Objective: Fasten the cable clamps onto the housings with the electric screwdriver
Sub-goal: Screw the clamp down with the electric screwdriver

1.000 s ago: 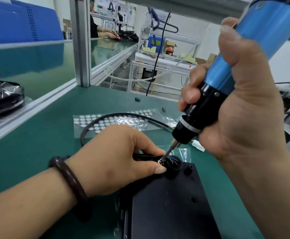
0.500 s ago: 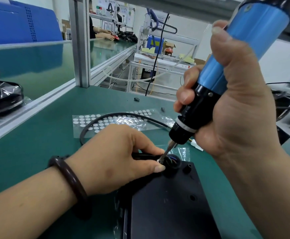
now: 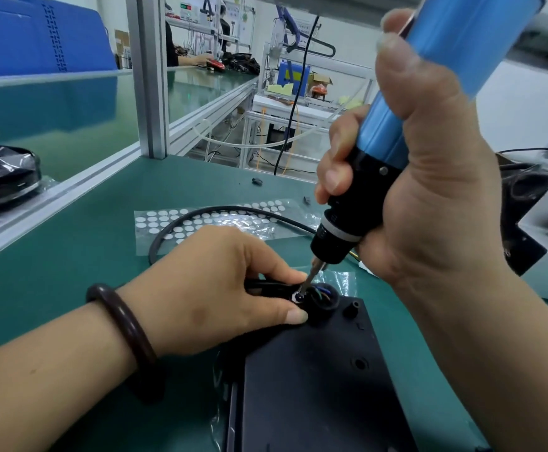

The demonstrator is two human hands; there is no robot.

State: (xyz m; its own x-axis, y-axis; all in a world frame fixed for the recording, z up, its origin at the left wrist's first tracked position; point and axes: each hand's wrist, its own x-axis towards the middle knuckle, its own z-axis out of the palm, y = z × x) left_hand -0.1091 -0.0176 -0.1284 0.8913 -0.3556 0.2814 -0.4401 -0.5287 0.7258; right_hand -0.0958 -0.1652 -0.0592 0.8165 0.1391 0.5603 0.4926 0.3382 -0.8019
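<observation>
Gripping the electric screwdriver [image 3: 468, 44] in the fully curled right hand [image 3: 429, 197], bit [image 3: 311, 278] tip on the screw [image 3: 297, 296]; pinching the cable clamp [image 3: 266, 288] with the left hand [image 3: 207, 288] at the far corner of the housing [image 3: 315, 386]. Best done holding the bit in line with the screw, pressing steadily, fingertips [image 3: 295, 317] clear.

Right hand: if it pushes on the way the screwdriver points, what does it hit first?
Probably the screw in the clamp, which the bit of the screwdriver seems to touch; the housing lies beneath.

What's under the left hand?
The left hand pinches the black clamp, its end showing by the screwdriver bit. The housing edge beneath the palm is covered.
</observation>
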